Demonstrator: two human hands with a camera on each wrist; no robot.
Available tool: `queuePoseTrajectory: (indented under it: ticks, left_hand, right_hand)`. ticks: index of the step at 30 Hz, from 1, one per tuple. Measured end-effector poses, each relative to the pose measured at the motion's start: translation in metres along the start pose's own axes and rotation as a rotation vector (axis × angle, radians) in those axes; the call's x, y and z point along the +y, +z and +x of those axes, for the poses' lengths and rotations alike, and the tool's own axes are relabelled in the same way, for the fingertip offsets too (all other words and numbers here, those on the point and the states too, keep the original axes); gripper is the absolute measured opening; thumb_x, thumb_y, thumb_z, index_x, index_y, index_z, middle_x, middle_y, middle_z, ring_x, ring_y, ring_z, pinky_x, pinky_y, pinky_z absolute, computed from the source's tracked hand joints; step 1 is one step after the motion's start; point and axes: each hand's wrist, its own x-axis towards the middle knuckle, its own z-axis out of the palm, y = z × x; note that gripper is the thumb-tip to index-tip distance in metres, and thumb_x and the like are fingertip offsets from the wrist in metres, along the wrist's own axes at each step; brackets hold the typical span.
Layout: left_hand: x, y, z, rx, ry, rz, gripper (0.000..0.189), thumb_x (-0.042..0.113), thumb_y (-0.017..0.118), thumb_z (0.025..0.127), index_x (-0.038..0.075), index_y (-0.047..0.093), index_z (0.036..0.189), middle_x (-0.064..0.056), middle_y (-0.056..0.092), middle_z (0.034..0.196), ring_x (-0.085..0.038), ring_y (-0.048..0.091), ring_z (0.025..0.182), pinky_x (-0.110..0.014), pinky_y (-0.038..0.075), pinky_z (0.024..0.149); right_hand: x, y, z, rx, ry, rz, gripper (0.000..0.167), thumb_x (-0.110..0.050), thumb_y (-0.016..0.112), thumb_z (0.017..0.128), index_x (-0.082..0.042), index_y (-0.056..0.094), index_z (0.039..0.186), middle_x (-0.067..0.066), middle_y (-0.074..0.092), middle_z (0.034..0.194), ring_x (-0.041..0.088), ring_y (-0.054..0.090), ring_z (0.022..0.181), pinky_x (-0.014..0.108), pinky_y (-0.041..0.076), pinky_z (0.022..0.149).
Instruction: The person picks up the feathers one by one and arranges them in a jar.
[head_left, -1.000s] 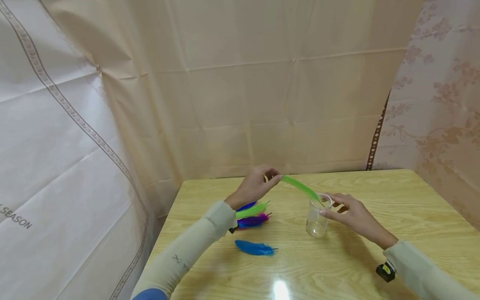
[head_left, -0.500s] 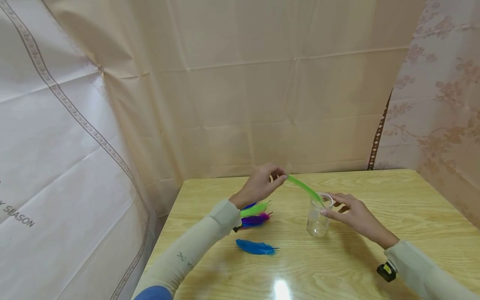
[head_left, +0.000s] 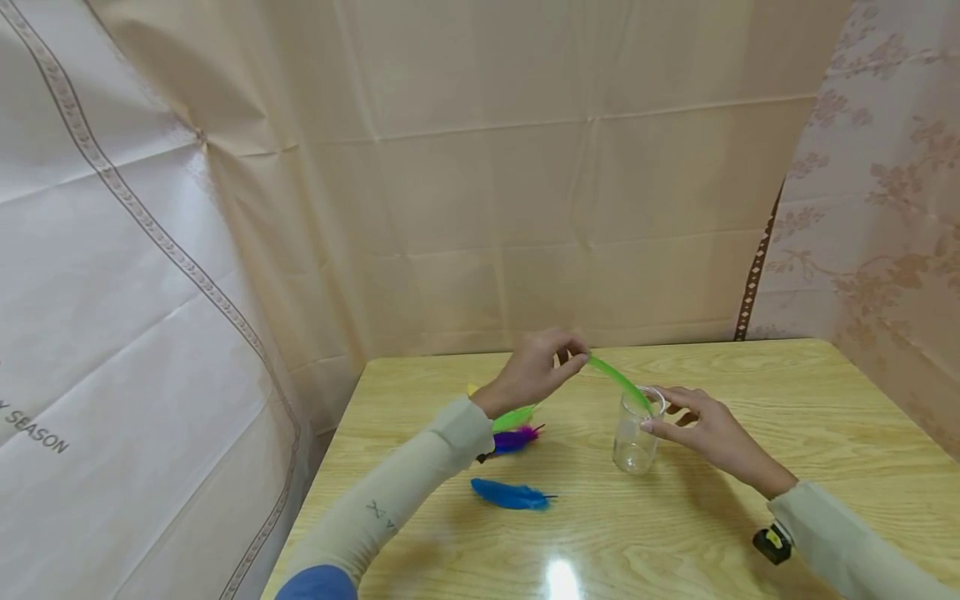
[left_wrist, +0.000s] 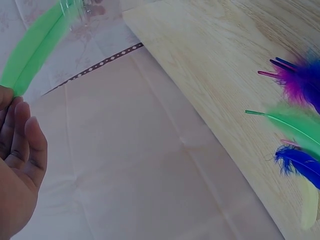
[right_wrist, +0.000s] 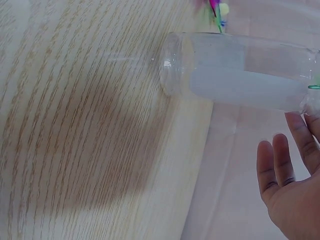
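My left hand (head_left: 531,371) pinches the tip of a bright green feather (head_left: 617,379) between thumb and fingers. The feather slants down to the right, its quill end inside the mouth of a clear glass jar (head_left: 634,450). Upright on the table, the jar is held at its rim by my right hand (head_left: 712,435), thumb on the near side and fingers on the far side. In the right wrist view, a small green quill end (right_wrist: 313,87) shows at the jar's mouth. The left wrist view has the green feather (left_wrist: 37,47) rising from my fingertips.
Left of the jar lies a single blue feather (head_left: 510,494) on the wooden table (head_left: 600,533). Behind it, a purple feather (head_left: 513,439) and a light green feather (head_left: 513,418) lie partly under my left sleeve. Hanging cloth (head_left: 480,208) closes off the back and sides.
My left hand has moved right toward the jar, and the green feather's quill has gone a little further into the mouth. The right hand and jar stay put.
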Motion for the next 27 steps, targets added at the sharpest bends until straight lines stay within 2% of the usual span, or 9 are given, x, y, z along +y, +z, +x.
queuePoseTrajectory:
  ticks: [5,12,17,22,25,27]
  left_hand:
    - [0.002,0.007,0.005,-0.010,0.007,0.000,0.008,0.014,0.067,0.102,0.009,0.073,0.105,0.000,0.069,0.099,-0.006,0.061,0.082,-0.021,0.052,0.071]
    - [0.006,0.017,0.011,-0.024,0.064,-0.009,0.007,0.014,0.067,0.102,0.009,0.071,0.105,0.000,0.069,0.101,-0.006,0.060,0.083,-0.016,0.050,0.075]
    - [0.009,0.024,0.016,-0.054,0.097,0.053,0.008,0.017,0.068,0.102,0.011,0.072,0.105,0.003,0.069,0.099,-0.007,0.058,0.088,-0.013,0.046,0.078]
    - [0.011,0.031,0.020,-0.084,0.143,0.144,0.008,0.019,0.068,0.102,0.014,0.074,0.104,0.007,0.070,0.096,-0.007,0.058,0.089,-0.016,0.041,0.086]
    - [0.013,0.035,0.020,-0.123,0.133,0.166,0.010,0.021,0.067,0.102,0.014,0.074,0.106,0.008,0.070,0.099,-0.002,0.057,0.088,-0.012,0.041,0.084]
    - [0.016,0.036,0.021,-0.148,0.111,0.157,0.012,0.022,0.066,0.103,0.014,0.074,0.108,0.008,0.070,0.101,0.000,0.056,0.087,-0.009,0.042,0.078]
  right_hand:
    - [0.000,-0.001,0.000,-0.006,0.003,0.005,0.056,-0.034,0.072,0.098,-0.014,0.057,0.148,0.005,0.063,0.131,0.020,0.050,0.107,0.033,0.051,0.083]
    - [0.001,0.000,0.000,-0.019,0.015,0.030,0.058,-0.035,0.071,0.099,-0.012,0.055,0.149,0.007,0.062,0.131,0.024,0.050,0.110,0.034,0.051,0.084]
    - [0.002,0.000,0.001,-0.021,0.013,0.029,0.058,-0.035,0.072,0.099,-0.010,0.056,0.148,0.009,0.062,0.132,0.025,0.050,0.111,0.033,0.051,0.084]
    - [0.002,0.000,0.001,-0.018,0.016,0.019,0.058,-0.035,0.072,0.098,-0.010,0.056,0.148,0.010,0.062,0.133,0.025,0.051,0.111,0.033,0.051,0.084]
    - [0.001,0.000,0.001,-0.020,0.017,0.019,0.057,-0.035,0.072,0.099,-0.010,0.056,0.148,0.010,0.062,0.134,0.026,0.051,0.111,0.033,0.051,0.084]
    - [0.001,-0.001,0.001,-0.020,0.017,0.020,0.057,-0.035,0.072,0.099,-0.011,0.056,0.148,0.009,0.062,0.134,0.026,0.051,0.111,0.033,0.051,0.084]
